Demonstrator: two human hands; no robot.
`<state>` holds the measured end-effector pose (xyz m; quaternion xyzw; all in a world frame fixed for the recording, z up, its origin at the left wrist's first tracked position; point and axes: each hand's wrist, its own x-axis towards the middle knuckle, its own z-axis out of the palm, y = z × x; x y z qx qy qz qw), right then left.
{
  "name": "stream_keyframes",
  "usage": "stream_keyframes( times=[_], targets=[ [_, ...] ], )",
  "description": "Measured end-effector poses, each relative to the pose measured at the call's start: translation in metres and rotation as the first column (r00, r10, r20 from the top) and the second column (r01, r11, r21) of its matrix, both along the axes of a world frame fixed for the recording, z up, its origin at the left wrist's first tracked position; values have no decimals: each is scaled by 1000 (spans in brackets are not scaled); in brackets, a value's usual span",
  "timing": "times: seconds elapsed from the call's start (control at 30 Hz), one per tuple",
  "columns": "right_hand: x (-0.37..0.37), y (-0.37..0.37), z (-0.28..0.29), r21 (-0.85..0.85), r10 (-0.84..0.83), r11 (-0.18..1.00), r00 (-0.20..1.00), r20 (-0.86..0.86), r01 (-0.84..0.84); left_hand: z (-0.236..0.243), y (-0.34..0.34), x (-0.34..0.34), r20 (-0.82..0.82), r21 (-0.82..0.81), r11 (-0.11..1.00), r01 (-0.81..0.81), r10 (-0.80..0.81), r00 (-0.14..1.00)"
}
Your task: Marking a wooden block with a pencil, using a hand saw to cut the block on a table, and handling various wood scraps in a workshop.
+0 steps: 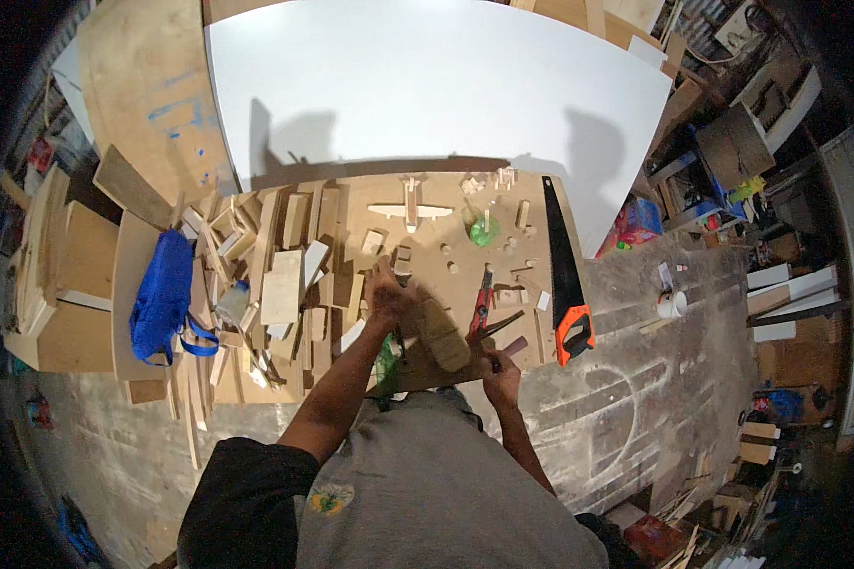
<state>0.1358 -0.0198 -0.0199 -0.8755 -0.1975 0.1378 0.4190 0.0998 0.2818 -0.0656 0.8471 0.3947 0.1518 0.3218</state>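
Green cup [482, 229]: sits on the far part of the tabletop [337, 213], right of the wooden plane [411, 211]; holds something too unclear to name.
Blue bag [161, 294]: lies at the left edge; hides any contents.
White bucket [672, 303]: stands well apart, at right.
Brown block [443, 337]: blurred, between both hands, near the tabletop's near edge.
Left hand [389, 294]: curled at the block's far end; cannot tell whether gripping.
Right hand [501, 376]: bent beside a brownish strip [516, 346]; cannot tell whether pinching it.
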Motion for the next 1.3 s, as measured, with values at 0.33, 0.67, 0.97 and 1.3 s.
stream_keyframes(
  times=[0.33, 0.67, 0.97, 1.3],
  targets=[
    [32, -7, -5, -24, 73, 997, 995, 67, -71, 7, -16, 5, -207, 259, 965, -33, 89, 974],
    [60, 7, 14, -65, 194, 980, 979, 58, -190, -14, -32, 13, -133, 161, 957, -243, 265, 955],
    [63, 1, 11, 5, 183, 983, 983, 18, -183, -35, -32, 16, -40, 266, 914, -307, 328, 944],
    [74, 10, 2, -53, 284, 959, 952, 112, -279, 59, -24, 9, 98, -150, 951, -271, 287, 953]
  ],
)
